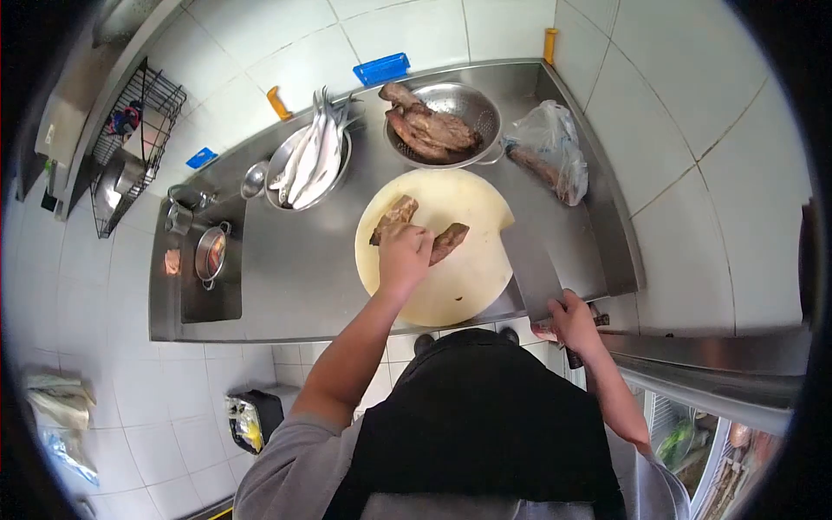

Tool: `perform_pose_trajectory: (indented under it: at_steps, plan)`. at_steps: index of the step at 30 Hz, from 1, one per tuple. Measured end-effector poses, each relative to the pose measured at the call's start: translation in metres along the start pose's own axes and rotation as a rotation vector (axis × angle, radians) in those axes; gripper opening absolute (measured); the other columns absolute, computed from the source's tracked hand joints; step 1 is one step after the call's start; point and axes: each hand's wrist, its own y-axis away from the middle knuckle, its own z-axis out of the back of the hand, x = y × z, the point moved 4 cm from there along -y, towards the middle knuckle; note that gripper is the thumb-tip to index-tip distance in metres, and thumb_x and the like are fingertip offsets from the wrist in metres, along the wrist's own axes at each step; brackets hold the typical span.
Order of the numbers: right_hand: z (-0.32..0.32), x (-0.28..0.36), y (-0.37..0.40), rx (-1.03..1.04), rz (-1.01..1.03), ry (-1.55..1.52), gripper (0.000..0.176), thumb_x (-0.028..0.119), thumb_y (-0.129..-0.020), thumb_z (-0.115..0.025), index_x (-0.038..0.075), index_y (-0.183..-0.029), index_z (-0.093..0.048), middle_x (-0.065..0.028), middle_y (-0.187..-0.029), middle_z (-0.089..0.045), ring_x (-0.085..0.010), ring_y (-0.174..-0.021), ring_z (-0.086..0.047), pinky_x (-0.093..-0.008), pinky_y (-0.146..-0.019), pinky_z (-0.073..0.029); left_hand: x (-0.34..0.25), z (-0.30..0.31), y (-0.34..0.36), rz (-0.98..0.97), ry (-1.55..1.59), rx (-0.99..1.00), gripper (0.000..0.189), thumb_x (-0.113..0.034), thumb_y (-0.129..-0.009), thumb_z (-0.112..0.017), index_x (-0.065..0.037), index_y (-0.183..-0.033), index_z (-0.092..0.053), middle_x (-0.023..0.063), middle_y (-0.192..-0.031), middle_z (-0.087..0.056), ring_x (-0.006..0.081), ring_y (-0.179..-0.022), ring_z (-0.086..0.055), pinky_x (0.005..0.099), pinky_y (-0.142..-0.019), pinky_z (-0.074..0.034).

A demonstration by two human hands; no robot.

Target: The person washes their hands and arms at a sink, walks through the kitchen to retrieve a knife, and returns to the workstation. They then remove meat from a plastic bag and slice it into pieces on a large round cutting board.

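My left hand (406, 256) is closed on a piece of browned meat (397, 215) over the round cream cutting board (468, 282). A second piece of meat (448, 243) lies just right of my fingers on the board. To the right of the board, my right hand (572, 322) is wrapped round the handle end of a wide-bladed cleaver (530, 269). Its blade points up and to the left, beside the board's right edge. My left palm and the lower part of the held meat are hidden.
Behind the board stands a metal colander (481, 108) with large meat pieces. A bowl (345, 165) of silvery fish is at the back left, a plastic bag (568, 160) with meat at the back right. The sink (212, 299) holds a small pot (203, 257).
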Motion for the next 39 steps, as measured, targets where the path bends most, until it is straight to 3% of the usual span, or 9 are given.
perform_pose_trajectory:
  at_steps: [6, 9, 14, 18, 21, 24, 28, 34, 39]
  plan:
    - [-0.001, -0.008, -0.010, 0.002, 0.035, 0.078, 0.025, 0.019, -0.096, -0.057, -0.004, -0.089, -0.052, -0.0167, -0.067, -0.059, -0.0222, -0.056, -0.059, -0.0376, -0.055, -0.047, -0.016, -0.021, 0.077, -0.886, -0.115, 0.371, 0.026, -0.018, -0.090, -0.062, -0.003, -0.111, -0.062, 0.0141, -0.117, -0.063, 0.0332, -0.110, -0.059, 0.0426, -0.093, -0.048]
    - [0.003, 0.018, 0.001, -0.010, 0.050, 0.116, 0.025, 0.019, -0.096, -0.057, -0.005, -0.089, -0.052, -0.0181, -0.069, -0.060, -0.0245, -0.059, -0.062, -0.0386, -0.057, -0.047, -0.007, -0.023, 0.088, -0.941, -0.238, 0.398, 0.032, -0.019, -0.092, -0.060, -0.004, -0.120, -0.056, 0.0155, -0.120, -0.060, 0.0338, -0.111, -0.056, 0.0437, -0.095, -0.046]
    - [0.001, -0.001, -0.009, -0.078, 0.222, 0.243, 0.024, 0.019, -0.096, -0.056, -0.004, -0.091, -0.052, -0.0196, -0.072, -0.062, -0.0262, -0.060, -0.063, -0.0390, -0.058, -0.048, 0.009, 0.021, 0.081, -0.554, -0.745, 0.869, 0.029, -0.032, -0.094, -0.057, -0.005, -0.103, -0.062, 0.0171, -0.092, -0.067, 0.0351, -0.097, -0.063, 0.0457, -0.087, -0.049]
    - [-0.003, 0.002, -0.003, -0.008, 0.050, 0.110, 0.026, 0.020, -0.096, -0.057, -0.005, -0.095, -0.053, -0.0228, -0.075, -0.062, -0.0321, -0.065, -0.063, -0.0415, -0.063, -0.049, 0.075, 0.109, 0.053, 0.000, -0.884, 0.438, 0.022, -0.026, -0.092, -0.056, -0.007, -0.099, -0.065, 0.0142, -0.084, -0.067, 0.0340, -0.093, -0.065, 0.0456, -0.082, -0.050]
    - [-0.003, 0.014, 0.003, 0.027, -0.073, 0.087, 0.027, 0.021, -0.095, -0.057, -0.006, -0.096, -0.053, -0.0262, -0.079, -0.063, -0.0407, -0.074, -0.064, -0.0444, -0.069, -0.050, 0.073, 0.127, 0.046, -0.287, -0.965, 0.086, 0.020, -0.014, -0.089, -0.053, -0.007, -0.102, -0.067, 0.0124, -0.098, -0.069, 0.0326, -0.095, -0.065, 0.0459, -0.080, -0.052]
    - [0.001, 0.013, -0.002, -0.024, 0.094, 0.256, 0.026, 0.019, -0.095, -0.057, -0.006, -0.096, -0.053, -0.0299, -0.084, -0.063, -0.0472, -0.084, -0.063, -0.0476, -0.074, -0.049, 0.023, 0.104, 0.033, -0.159, -0.841, 0.228, 0.028, -0.006, -0.087, -0.052, -0.007, -0.111, -0.066, 0.0134, -0.108, -0.066, 0.0318, -0.100, -0.063, 0.0444, -0.087, -0.050]
    - [0.003, 0.022, -0.004, -0.001, 0.181, 0.273, 0.025, 0.019, -0.095, -0.056, -0.006, -0.096, -0.052, -0.0328, -0.089, -0.063, -0.0503, -0.091, -0.061, -0.0499, -0.076, -0.048, -0.005, 0.030, 0.021, -0.609, -0.315, 0.192, 0.049, -0.016, -0.083, -0.064, -0.007, -0.130, -0.056, 0.0195, -0.119, -0.062, 0.0346, -0.114, -0.058, 0.0478, -0.099, -0.044]
    - [0.000, 0.029, -0.001, -0.046, 0.183, 0.399, 0.025, 0.019, -0.095, -0.056, -0.005, -0.095, -0.050, -0.0334, -0.090, -0.062, -0.0512, -0.094, -0.059, -0.0508, -0.078, -0.047, -0.030, -0.017, 0.019, -0.142, -0.409, 0.365, 0.066, -0.028, -0.083, -0.070, -0.006, -0.141, -0.044, 0.0193, -0.103, -0.068, 0.0351, -0.101, -0.065, 0.0442, -0.089, -0.050]
    - [-0.007, 0.021, -0.001, -0.134, 0.404, 0.388, 0.023, 0.018, -0.097, -0.055, -0.004, -0.094, -0.050, -0.0233, -0.069, -0.060, -0.0355, -0.058, -0.063, -0.0431, -0.057, -0.049, -0.022, -0.013, 0.022, 0.085, -0.044, 0.337, 0.064, -0.030, -0.087, -0.069, -0.004, -0.140, -0.044, 0.0198, -0.108, -0.066, 0.0334, -0.101, -0.065, 0.0423, -0.086, -0.051]
